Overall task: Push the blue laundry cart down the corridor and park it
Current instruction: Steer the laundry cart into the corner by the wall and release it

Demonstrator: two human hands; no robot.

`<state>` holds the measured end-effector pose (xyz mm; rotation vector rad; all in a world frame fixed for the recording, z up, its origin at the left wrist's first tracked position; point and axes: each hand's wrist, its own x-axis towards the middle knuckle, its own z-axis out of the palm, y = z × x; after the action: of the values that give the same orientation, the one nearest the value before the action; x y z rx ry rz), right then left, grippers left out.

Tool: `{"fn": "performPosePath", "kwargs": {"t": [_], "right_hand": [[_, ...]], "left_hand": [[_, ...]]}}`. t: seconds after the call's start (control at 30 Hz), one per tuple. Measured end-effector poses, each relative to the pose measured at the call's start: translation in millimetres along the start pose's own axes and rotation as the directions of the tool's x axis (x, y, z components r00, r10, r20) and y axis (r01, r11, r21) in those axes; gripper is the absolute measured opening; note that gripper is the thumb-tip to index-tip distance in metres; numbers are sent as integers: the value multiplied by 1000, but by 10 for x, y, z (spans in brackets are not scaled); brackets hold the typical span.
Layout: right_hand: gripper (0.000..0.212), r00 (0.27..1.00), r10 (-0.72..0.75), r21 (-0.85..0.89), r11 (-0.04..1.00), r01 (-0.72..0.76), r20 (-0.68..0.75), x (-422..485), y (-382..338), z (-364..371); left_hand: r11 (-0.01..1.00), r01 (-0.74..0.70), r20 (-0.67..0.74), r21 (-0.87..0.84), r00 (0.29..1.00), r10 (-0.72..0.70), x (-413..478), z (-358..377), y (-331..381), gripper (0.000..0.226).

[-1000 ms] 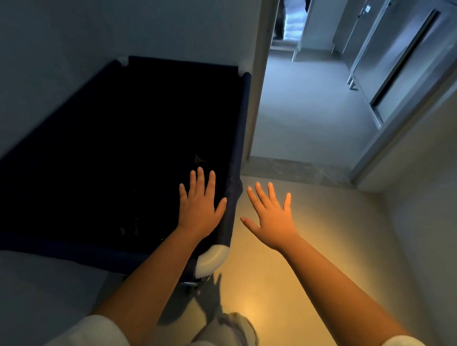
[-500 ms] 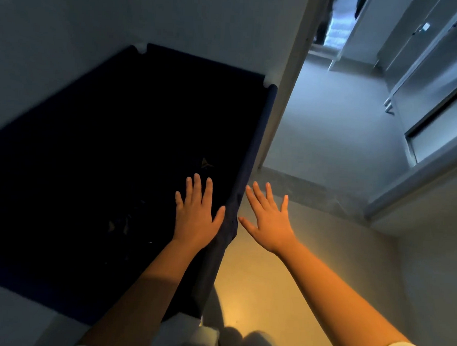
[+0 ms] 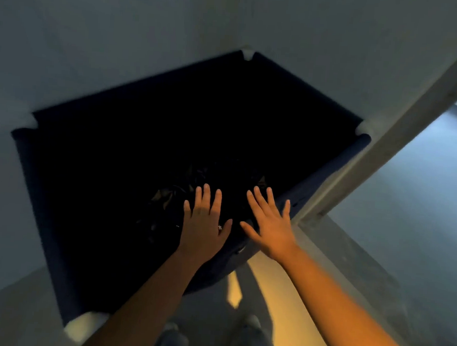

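Cart (image 3: 47,188), dark blue with white corner caps, fills the head view from 9 to 1 o'clock, tucked into a wall corner beside a door frame (image 3: 384,145). Left hand (image 3: 204,225) and right hand (image 3: 271,226) are spread flat, fingers splayed, above its near rim, gripping nothing.

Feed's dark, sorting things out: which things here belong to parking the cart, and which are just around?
Job:
blue laundry cart
left hand, open above it
right hand, open above its rim

Just around:
door frame post
dark crumpled contents inside the cart
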<state>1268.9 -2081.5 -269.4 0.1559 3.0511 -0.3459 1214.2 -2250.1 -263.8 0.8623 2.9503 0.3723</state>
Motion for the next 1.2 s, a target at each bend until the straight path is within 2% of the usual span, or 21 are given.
{"fn": "performPosePath", "kwargs": {"t": [0.23,0.37,0.53,0.67,0.83,1.2], "right_hand": [[70,979,-203,-43,978,204,28,129,462,-49],[70,961,-271,-92,957,275,59,197,575,-33],[70,927,-369,-125,919,375,74,317,674,-15],[78,910,-413,-64,908,414,28,341,714,20],[81,881,-471,-102,875,473,49,398,752,7],[77,862,-505,-135,852,506,48,486,804,-48]], "left_hand": [[984,180,-32,3,983,-180,-144,100,455,68],[956,269,30,116,961,-274,-237,190,524,70],[933,276,56,232,954,-296,-249,344,539,75],[921,281,48,271,951,-305,-201,407,518,80],[923,262,86,282,951,-296,-148,443,485,80],[925,269,80,269,951,-300,-65,500,509,79]]}}
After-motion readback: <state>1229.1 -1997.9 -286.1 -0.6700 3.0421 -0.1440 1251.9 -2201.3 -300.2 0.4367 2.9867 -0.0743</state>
